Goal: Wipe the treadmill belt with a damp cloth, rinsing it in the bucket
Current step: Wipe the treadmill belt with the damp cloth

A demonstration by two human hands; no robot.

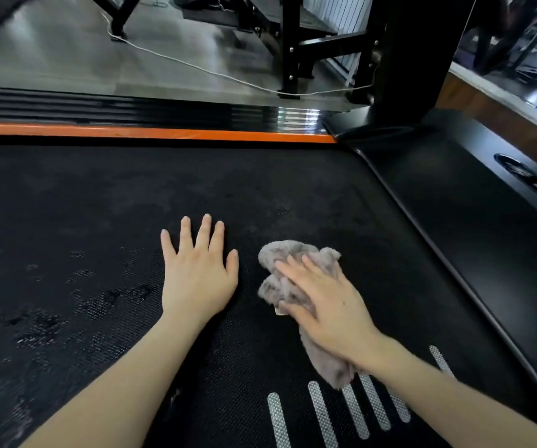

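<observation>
The black textured treadmill belt (105, 202) fills most of the view, with wet patches on its left part. A crumpled grey-beige cloth (280, 253) lies on the belt right of centre. My right hand (325, 302) presses flat on top of the cloth with straight fingers; part of the cloth trails out under my wrist. My left hand (197, 270) rests flat on the bare belt just left of the cloth, fingers spread, holding nothing. No bucket is in view.
An orange strip (150, 132) and a ribbed black side rail (99, 106) border the belt's far edge. The black motor cover (474, 202) and upright post (422, 50) stand at the right. A white cable (196, 67) runs across the grey floor beyond, near black equipment frames (293, 46).
</observation>
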